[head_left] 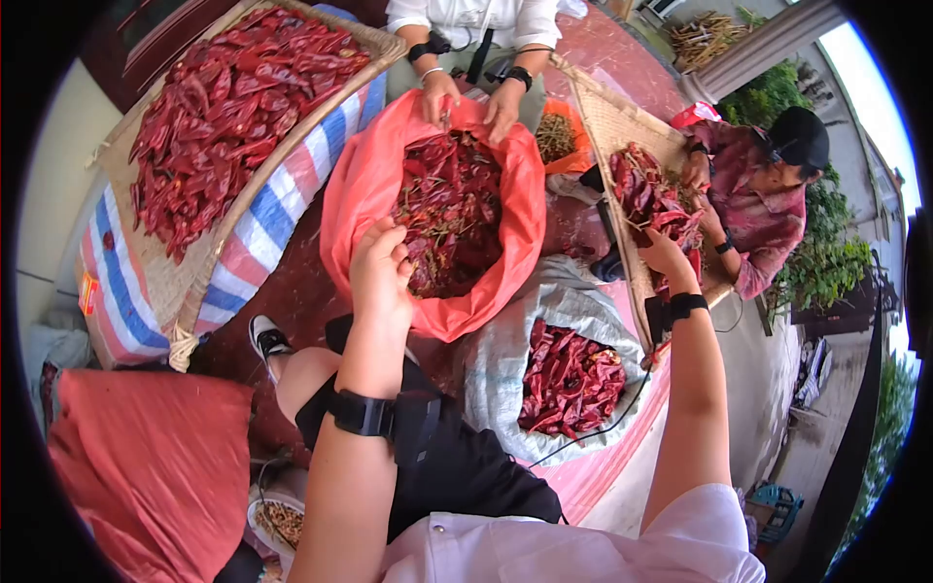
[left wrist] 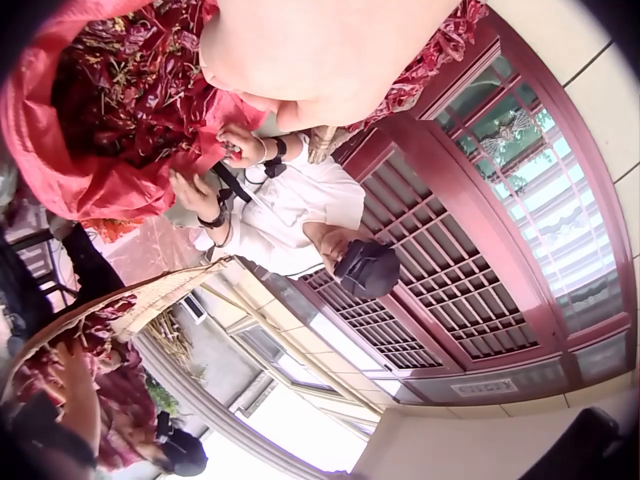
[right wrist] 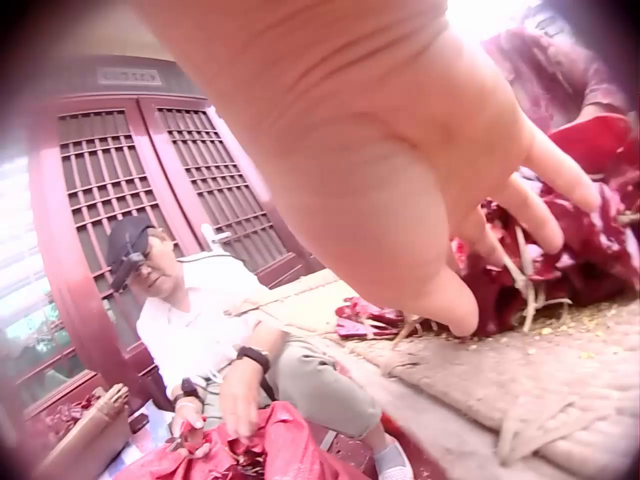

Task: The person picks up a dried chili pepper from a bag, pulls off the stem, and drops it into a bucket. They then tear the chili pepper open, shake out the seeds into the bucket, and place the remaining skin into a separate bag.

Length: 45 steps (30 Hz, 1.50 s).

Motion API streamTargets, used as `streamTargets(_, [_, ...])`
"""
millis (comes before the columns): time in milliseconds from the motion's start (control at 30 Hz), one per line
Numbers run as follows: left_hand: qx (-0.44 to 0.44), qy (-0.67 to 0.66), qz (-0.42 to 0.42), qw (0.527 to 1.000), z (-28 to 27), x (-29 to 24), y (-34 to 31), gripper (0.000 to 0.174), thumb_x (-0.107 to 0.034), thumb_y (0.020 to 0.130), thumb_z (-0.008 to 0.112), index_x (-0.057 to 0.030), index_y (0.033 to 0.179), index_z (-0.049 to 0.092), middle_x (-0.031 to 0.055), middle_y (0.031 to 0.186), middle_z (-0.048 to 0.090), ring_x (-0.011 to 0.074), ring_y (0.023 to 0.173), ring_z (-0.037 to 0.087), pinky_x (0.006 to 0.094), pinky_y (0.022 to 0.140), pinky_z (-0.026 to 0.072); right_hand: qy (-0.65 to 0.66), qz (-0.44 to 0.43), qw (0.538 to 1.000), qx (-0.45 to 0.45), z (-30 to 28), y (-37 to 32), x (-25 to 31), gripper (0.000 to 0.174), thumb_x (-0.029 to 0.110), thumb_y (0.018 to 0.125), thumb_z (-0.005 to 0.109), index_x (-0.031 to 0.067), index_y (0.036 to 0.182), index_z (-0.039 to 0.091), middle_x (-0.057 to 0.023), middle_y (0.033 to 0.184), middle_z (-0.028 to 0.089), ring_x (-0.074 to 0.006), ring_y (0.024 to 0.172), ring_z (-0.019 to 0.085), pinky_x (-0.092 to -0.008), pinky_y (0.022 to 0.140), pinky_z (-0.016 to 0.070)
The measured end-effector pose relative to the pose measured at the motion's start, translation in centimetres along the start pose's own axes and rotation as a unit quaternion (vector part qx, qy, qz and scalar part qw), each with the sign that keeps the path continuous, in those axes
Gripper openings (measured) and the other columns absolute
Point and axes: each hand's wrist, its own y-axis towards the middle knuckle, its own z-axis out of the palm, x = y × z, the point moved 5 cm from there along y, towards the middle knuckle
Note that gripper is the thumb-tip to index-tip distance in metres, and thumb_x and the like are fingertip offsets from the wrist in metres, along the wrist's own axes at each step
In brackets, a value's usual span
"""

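My left hand [head_left: 381, 274] is raised at the left rim of a red bag [head_left: 364, 194] of dried red chilies [head_left: 452, 219]; its fingers are loosely bent and I see nothing in them. In the left wrist view the same hand [left wrist: 320, 50] fills the top, its fingertips partly hidden. At the right, my right hand [head_left: 669, 257] reaches into a woven tray [head_left: 595, 112] and touches stemmed chilies [head_left: 637, 185]. The right wrist view has this hand [right wrist: 400, 170] with fingers spread down over the chilies [right wrist: 600, 240], thin stems by the fingertips.
A white sack [head_left: 496, 389] of chilies stands below the red bag. A large chili-heaped tray [head_left: 209, 262] lies at the left. One person [head_left: 474, 24] handles the red bag's far rim; another [head_left: 768, 194] works at the right tray. A bowl [head_left: 260, 520] sits low left.
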Motion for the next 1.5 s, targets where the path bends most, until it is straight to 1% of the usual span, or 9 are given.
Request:
streamTargets(67, [0.01, -0.005, 0.005, 1.0, 0.2, -0.1, -0.2, 0.021, -0.005, 0.075, 0.058, -0.0103, 0.094, 0.053, -0.0055, 0.076, 0.048, 0.0019, 0.058, 0.042, 0.0158, 0.048, 0.0319, -0.076, 0.026, 0.997, -0.007, -3.3, -2.4, 4.6, 0.046, 0.029, 0.073, 0.053, 0.0177, 0.118, 0.05, -0.0198, 0.102, 0.059, -0.0355, 0.093, 0.058, -0.0428, 0.079, 0.0459])
streamTargets(267, [0.015, -0.006, 0.01, 1.0, 0.6, -0.5, -0.6, 0.021, -0.005, 0.076, 0.058, -0.0106, 0.095, 0.053, -0.0057, 0.076, 0.048, 0.0021, 0.06, 0.043, 0.0157, 0.049, 0.0325, -0.088, -0.104, 0.988, -0.079, -6.3, -5.2, 18.4, 0.027, 0.029, 0.075, 0.056, 0.0082, 0.092, 0.062, -0.0158, 0.086, 0.062, -0.0318, 0.083, 0.06, -0.0411, 0.072, 0.0472])
streamTargets(467, [-0.009, -0.012, 0.026, 1.0, 0.4, -1.0, -0.3, 0.019, -0.006, 0.076, 0.058, -0.0112, 0.093, 0.053, -0.0061, 0.075, 0.048, 0.0019, 0.061, 0.043, 0.0162, 0.051, 0.0329, 0.084, -0.319, 0.93, 0.163, 5.5, -2.7, 32.2, 0.041, 0.037, 0.075, 0.057, -0.0026, 0.086, 0.061, -0.0214, 0.082, 0.06, -0.0357, 0.078, 0.059, -0.0404, 0.071, 0.0465])
streamTargets(533, [-0.006, -0.007, 0.02, 1.0, 0.2, -0.9, -0.1, 0.016, -0.007, 0.077, 0.058, -0.0131, 0.092, 0.054, -0.0066, 0.077, 0.049, 0.0028, 0.064, 0.044, 0.0178, 0.055, 0.0337, 0.073, -0.221, 0.911, 0.342, 8.3, -2.9, 35.6, 0.065, 0.051, 0.064, 0.064, -0.0053, 0.097, 0.061, -0.0217, 0.099, 0.06, -0.0334, 0.094, 0.057, -0.0369, 0.083, 0.0439])
streamTargets(600, [0.002, -0.004, 0.013, 1.0, 0.4, -0.8, 0.1, 0.014, -0.008, 0.078, 0.057, -0.0151, 0.091, 0.055, -0.0072, 0.08, 0.051, 0.0037, 0.067, 0.046, 0.0193, 0.059, 0.0344, 0.121, -0.25, 0.897, 0.344, 12.9, -1.7, 37.7, 0.079, 0.06, 0.059, 0.065, -0.0036, 0.105, 0.058, -0.0193, 0.109, 0.057, -0.0294, 0.102, 0.054, -0.0331, 0.089, 0.0401])
streamTargets(733, [0.012, -0.012, 0.012, 1.0, 0.6, -0.9, -0.1, 0.014, -0.008, 0.079, 0.057, -0.0146, 0.091, 0.055, -0.0069, 0.08, 0.051, 0.004, 0.068, 0.046, 0.0196, 0.061, 0.0344, 0.191, -0.099, 0.916, 0.34, 18.1, -1.1, 40.0, 0.093, 0.063, 0.053, 0.068, -0.0023, 0.117, 0.05, -0.0195, 0.121, 0.049, -0.0305, 0.111, 0.049, -0.0363, 0.093, 0.038])
streamTargets(967, [0.04, -0.022, 0.015, 0.999, 1.3, -1.0, -0.7, 0.015, -0.007, 0.079, 0.056, -0.0133, 0.093, 0.054, -0.0061, 0.079, 0.05, 0.0042, 0.069, 0.046, 0.0198, 0.062, 0.0343, 0.203, 0.094, 0.938, 0.265, 17.6, -4.0, 42.3, 0.077, 0.044, 0.073, 0.061, 0.0041, 0.13, 0.026, -0.0179, 0.127, 0.031, -0.03, 0.121, 0.029, -0.0452, 0.098, 0.0278])
streamTargets(1367, [0.066, -0.026, 0.015, 0.997, 1.3, -1.0, -0.7, 0.014, -0.007, 0.08, 0.055, -0.0132, 0.092, 0.054, -0.006, 0.079, 0.051, 0.0044, 0.068, 0.046, 0.0199, 0.062, 0.0338, 0.206, -0.039, 0.975, 0.07, 14.0, -5.0, 42.8, 0.042, 0.036, 0.08, 0.05, -0.0008, 0.1, 0.047, -0.0156, 0.098, 0.057, -0.0261, 0.098, 0.053, -0.0345, 0.081, 0.0436])
streamTargets(1500, [0.046, -0.018, 0.012, 0.999, 1.3, -0.6, -0.6, 0.014, -0.007, 0.08, 0.055, -0.0138, 0.092, 0.054, -0.0062, 0.08, 0.051, 0.0045, 0.068, 0.046, 0.0198, 0.062, 0.0337, 0.245, -0.004, 0.964, 0.106, 17.2, -4.1, 42.7, 0.045, 0.038, 0.08, 0.049, 0.0019, 0.107, 0.046, -0.0146, 0.104, 0.056, -0.029, 0.1, 0.052, -0.0345, 0.08, 0.0444])
